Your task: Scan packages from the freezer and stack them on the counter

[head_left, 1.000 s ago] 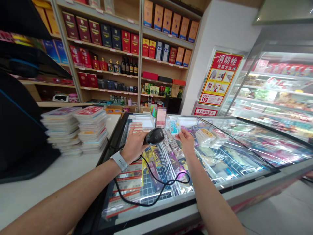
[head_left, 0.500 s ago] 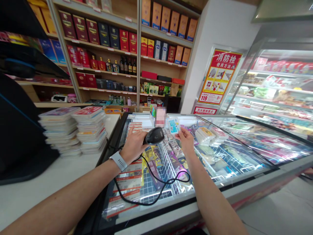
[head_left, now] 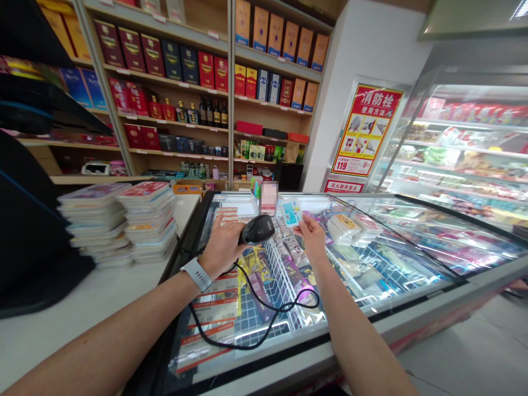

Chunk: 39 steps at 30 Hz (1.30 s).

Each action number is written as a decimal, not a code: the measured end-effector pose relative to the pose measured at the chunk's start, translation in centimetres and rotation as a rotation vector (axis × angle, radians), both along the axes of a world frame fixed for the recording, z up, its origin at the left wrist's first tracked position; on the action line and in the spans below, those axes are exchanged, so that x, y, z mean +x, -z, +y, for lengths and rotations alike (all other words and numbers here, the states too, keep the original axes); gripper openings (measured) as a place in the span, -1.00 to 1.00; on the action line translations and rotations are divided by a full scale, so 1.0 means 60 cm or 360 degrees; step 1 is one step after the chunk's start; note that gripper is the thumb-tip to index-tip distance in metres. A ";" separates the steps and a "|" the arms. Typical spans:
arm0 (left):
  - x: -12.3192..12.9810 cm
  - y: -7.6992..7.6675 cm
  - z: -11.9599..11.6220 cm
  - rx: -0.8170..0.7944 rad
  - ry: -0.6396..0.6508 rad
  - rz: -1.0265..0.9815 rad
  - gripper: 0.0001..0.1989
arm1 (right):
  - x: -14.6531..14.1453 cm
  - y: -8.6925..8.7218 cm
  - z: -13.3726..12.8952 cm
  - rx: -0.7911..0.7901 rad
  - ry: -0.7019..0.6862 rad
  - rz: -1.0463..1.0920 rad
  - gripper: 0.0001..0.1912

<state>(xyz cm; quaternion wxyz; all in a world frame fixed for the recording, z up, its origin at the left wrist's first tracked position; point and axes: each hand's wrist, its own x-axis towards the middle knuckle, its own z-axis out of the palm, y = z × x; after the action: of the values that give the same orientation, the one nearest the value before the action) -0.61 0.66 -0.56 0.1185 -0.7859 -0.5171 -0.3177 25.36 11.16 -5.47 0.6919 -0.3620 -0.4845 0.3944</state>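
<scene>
My left hand [head_left: 225,245] is closed round the handle of a black barcode scanner [head_left: 258,229], whose head faces right. A black cable [head_left: 251,346] loops from it over the glass freezer top. My right hand [head_left: 311,235] pinches a small white and blue card pack [head_left: 291,213] by its lower right edge, just right of the scanner head. Behind the scanner stands a blurred pink item [head_left: 269,198]. Two low stacks of similar packs, a left one [head_left: 344,228] and a right one [head_left: 368,228], lie on the glass to the right of my right hand.
Two tall stacks of flat packs, one [head_left: 97,223] beside the other [head_left: 148,220], stand on the white counter [head_left: 136,291] at left. A black monitor [head_left: 33,220] rises at far left. Shelves [head_left: 173,151] of boxes and bottles stand behind the glass-topped freezer [head_left: 396,324].
The whole view has shifted slightly, so most things appear a little further left. Both hands keep the same holds, with the scanner and the card pack close together as before.
</scene>
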 end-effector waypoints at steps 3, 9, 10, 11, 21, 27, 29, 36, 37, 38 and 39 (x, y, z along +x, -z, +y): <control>0.000 0.000 0.000 -0.0015 -0.0006 -0.0001 -0.81 | 0.000 -0.001 0.000 0.0005 -0.0010 0.0014 -0.46; 0.000 -0.001 0.000 -0.0034 -0.0006 -0.0005 -0.83 | 0.002 0.000 0.001 -0.0002 -0.0006 -0.0002 -0.46; 0.000 -0.001 0.000 -0.0032 -0.0007 -0.0003 -0.83 | 0.002 0.000 0.001 -0.0002 -0.0001 -0.0005 -0.46; 0.000 -0.002 0.000 -0.0027 -0.0008 -0.0001 -0.84 | 0.001 0.000 0.000 -0.0003 0.0002 -0.0009 -0.46; 0.000 -0.001 0.000 -0.0023 -0.0005 -0.0005 -0.78 | 0.002 -0.003 -0.001 0.0000 -0.0015 -0.0009 -0.44; 0.002 0.000 -0.001 -0.0015 0.0022 -0.0030 -0.72 | 0.003 0.001 0.001 0.0015 -0.0011 -0.0020 -0.45; 0.003 -0.001 -0.002 -0.0022 0.0026 -0.0025 -0.72 | 0.003 0.001 0.000 0.0006 -0.0013 -0.0025 -0.46; 0.000 0.000 0.000 -0.0017 0.0062 -0.0017 -0.71 | 0.005 -0.006 -0.004 -0.0035 0.0020 0.0035 -0.45; -0.001 0.000 0.001 -0.0006 0.0070 -0.0024 -0.71 | 0.005 -0.007 -0.003 -0.0043 0.0035 0.0041 -0.45; -0.002 0.001 0.002 0.0008 0.0077 -0.0030 -0.71 | 0.005 -0.007 -0.003 -0.0050 0.0055 0.0044 -0.44; -0.002 0.002 0.003 0.0022 0.0080 -0.0036 -0.72 | 0.006 -0.008 -0.002 -0.0054 0.0081 0.0043 -0.44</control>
<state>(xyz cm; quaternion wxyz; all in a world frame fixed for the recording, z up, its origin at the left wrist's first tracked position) -0.75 0.82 -0.67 0.1100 -0.7941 -0.4964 -0.3330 25.72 11.06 -5.02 0.7020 -0.3804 -0.4591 0.3896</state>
